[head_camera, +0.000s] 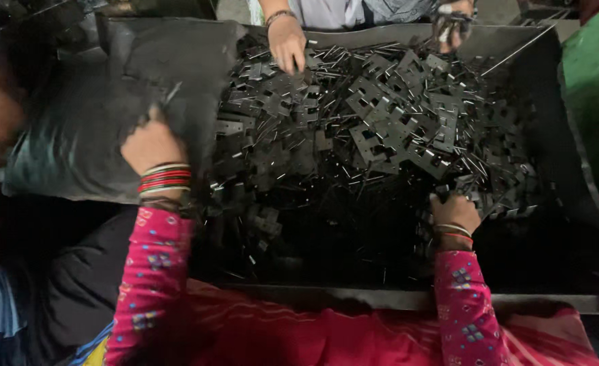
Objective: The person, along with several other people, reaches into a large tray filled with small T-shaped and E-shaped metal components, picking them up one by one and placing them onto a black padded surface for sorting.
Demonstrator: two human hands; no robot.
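The left hand (152, 144) is gripping the edge of a dark sack (103, 102) at the tray's left end, fingers closed on the fabric. The tray (414, 298) is holding a heap of black metal brackets (380, 129). The right hand (454, 211) is digging into the heap's near right edge, fingers curled among brackets. Across the tray, a co-worker's hand (288, 42) is touching the pile.

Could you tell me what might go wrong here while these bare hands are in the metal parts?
The right hand digs ungloved into the heap of dark metal brackets, whose edges and prongs could cut it. A co-worker's hand reaches into the same heap, so shifting parts might pinch fingers. The left hand tugs the dark bag, which might tear.
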